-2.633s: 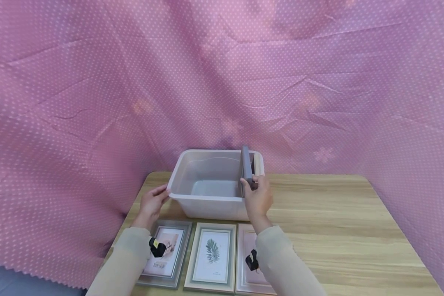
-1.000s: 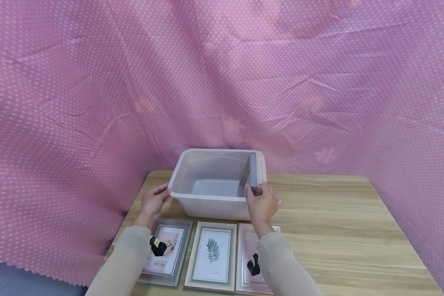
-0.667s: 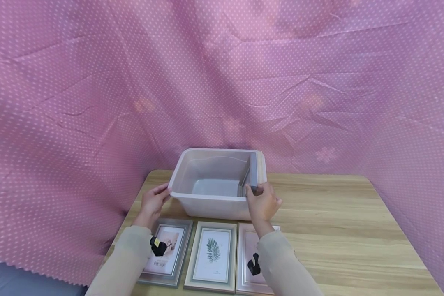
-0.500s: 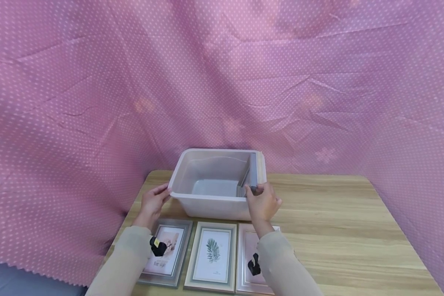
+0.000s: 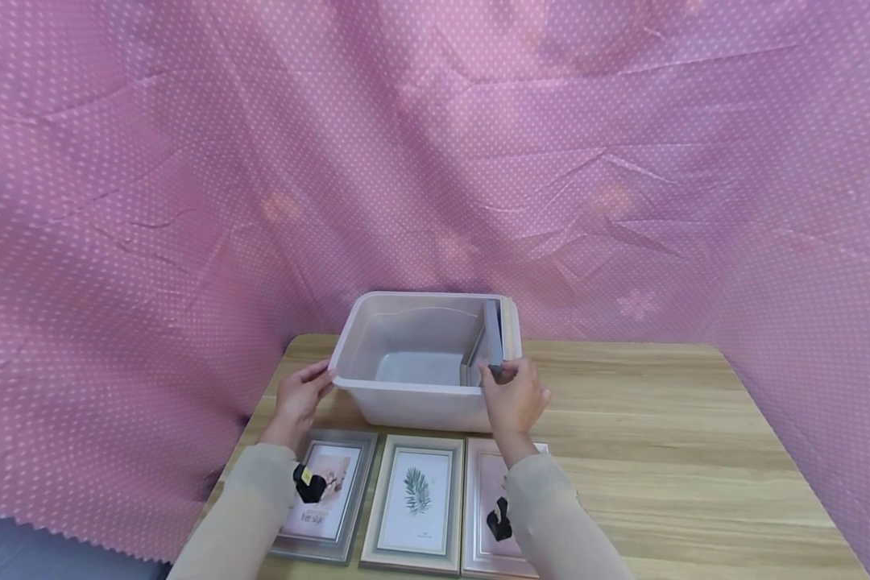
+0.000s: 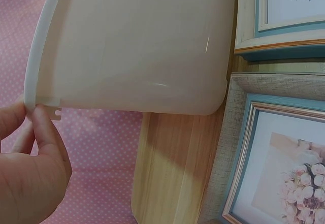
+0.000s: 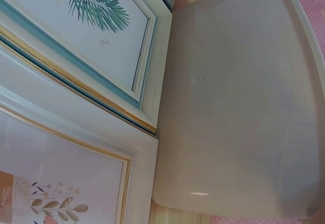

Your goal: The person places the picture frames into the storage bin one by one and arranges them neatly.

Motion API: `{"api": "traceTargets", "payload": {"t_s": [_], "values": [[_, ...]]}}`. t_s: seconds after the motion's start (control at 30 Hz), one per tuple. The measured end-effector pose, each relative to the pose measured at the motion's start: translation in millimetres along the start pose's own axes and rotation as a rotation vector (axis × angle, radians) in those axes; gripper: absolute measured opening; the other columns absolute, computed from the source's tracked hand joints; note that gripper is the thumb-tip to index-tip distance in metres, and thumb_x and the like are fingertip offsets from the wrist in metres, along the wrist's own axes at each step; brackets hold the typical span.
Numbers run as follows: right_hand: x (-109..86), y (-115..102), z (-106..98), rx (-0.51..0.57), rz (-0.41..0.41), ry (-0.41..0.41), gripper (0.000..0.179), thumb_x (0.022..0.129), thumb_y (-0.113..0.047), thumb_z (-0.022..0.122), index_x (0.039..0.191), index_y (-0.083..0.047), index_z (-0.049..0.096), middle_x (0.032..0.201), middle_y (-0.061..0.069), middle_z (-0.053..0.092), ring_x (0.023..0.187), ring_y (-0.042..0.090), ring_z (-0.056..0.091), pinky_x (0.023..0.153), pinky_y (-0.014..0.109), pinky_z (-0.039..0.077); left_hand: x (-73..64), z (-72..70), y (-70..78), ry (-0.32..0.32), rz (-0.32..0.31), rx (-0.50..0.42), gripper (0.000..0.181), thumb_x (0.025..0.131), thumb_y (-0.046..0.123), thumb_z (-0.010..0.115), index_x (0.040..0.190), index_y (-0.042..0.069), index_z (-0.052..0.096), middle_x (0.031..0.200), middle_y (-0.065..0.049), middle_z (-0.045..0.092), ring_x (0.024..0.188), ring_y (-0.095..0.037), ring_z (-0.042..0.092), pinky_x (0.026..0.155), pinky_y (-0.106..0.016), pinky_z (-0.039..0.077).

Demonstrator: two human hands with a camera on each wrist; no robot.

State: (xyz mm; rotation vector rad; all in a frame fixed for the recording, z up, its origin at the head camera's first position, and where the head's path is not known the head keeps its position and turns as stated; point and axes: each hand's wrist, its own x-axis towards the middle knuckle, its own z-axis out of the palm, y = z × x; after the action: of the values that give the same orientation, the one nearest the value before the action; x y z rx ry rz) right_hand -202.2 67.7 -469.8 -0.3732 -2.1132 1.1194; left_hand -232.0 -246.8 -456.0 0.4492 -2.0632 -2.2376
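A white plastic bin [image 5: 413, 408] stands at the back of the table. My left hand [image 5: 297, 403] pinches its near left rim corner; in the left wrist view thumb and fingers [image 6: 51, 148] meet on that rim. My right hand [image 5: 513, 403] reaches over the near right corner and grips the near end of a grey picture frame [image 5: 491, 329], thumb on its left side. This frame stands on edge inside the bin, leaning slightly, with a dark gap between it and a cream frame [image 5: 508, 326] against the right wall. The right wrist view shows no hand.
Three picture frames lie face up before the bin: a grey one with flowers [image 6: 304, 183], a cream one with a green leaf [image 5: 415, 499], and a pale pinkish one [image 7: 137, 168] partly under the right sleeve. Wood tabletop [image 5: 660, 435] extends right. A pink dotted cloth [image 5: 435, 161] hangs behind.
The grey frame has gone down into the bin and right, beside the cream frame. Over the last half second its top has shifted slightly left, opening a gap. My left hand has stayed put.
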Motion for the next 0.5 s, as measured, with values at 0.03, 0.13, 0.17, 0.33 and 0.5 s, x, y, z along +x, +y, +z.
{"api": "traceTargets", "payload": {"t_s": [0.03,0.13,0.17,0.33,0.5], "values": [[-0.2,0.1,-0.5,0.011,0.001,-0.006,0.036,0.074,-0.034,0.083,0.085,-0.012,0.057,0.082,0.000,0.060,0.072,0.019,0.055,0.072,0.037,0.030,-0.1,0.1,-0.3,0.003,0.001,-0.006,0.040,0.092,-0.006,0.058,0.131,-0.011,0.049,0.122,-0.020,0.052,0.094,-0.011,0.061,0.084,-0.019,0.052],[-1.0,1.0,-2.3,0.056,-0.013,-0.011,0.037,0.074,-0.032,0.083,0.087,-0.010,0.057,0.083,0.001,0.059,0.073,0.019,0.054,0.074,0.038,0.030,-0.6,-0.2,-0.6,0.002,0.006,-0.015,0.041,0.091,-0.006,0.058,0.131,-0.013,0.048,0.117,-0.017,0.054,0.092,-0.010,0.061,0.084,-0.020,0.052],[-1.0,1.4,-3.2,0.081,-0.023,-0.008,0.037,0.073,-0.031,0.083,0.088,-0.009,0.057,0.084,0.002,0.059,0.072,0.021,0.054,0.075,0.039,0.030,-0.7,-0.2,-0.7,0.003,0.007,-0.018,0.041,0.091,-0.006,0.058,0.131,-0.013,0.048,0.116,-0.017,0.055,0.092,-0.010,0.061,0.084,-0.020,0.052],[1.9,6.1,-7.3,0.185,-0.087,-0.022,0.042,0.072,-0.025,0.085,0.098,-0.007,0.058,0.087,0.009,0.053,0.073,0.023,0.048,0.079,0.040,0.031,-0.6,-0.7,-1.0,-0.002,0.012,-0.017,0.041,0.091,-0.006,0.058,0.131,-0.012,0.048,0.110,-0.012,0.058,0.091,-0.010,0.061,0.084,-0.019,0.052],[7.1,12.4,-12.2,0.250,-0.117,-0.068,0.047,0.073,-0.022,0.085,0.108,-0.005,0.058,0.094,0.012,0.050,0.077,0.023,0.045,0.073,0.033,0.037,0.1,-1.1,-1.9,-0.006,0.023,-0.024,0.041,0.091,-0.005,0.059,0.130,-0.013,0.048,0.104,-0.007,0.060,0.091,-0.009,0.062,0.083,-0.019,0.052]]}}
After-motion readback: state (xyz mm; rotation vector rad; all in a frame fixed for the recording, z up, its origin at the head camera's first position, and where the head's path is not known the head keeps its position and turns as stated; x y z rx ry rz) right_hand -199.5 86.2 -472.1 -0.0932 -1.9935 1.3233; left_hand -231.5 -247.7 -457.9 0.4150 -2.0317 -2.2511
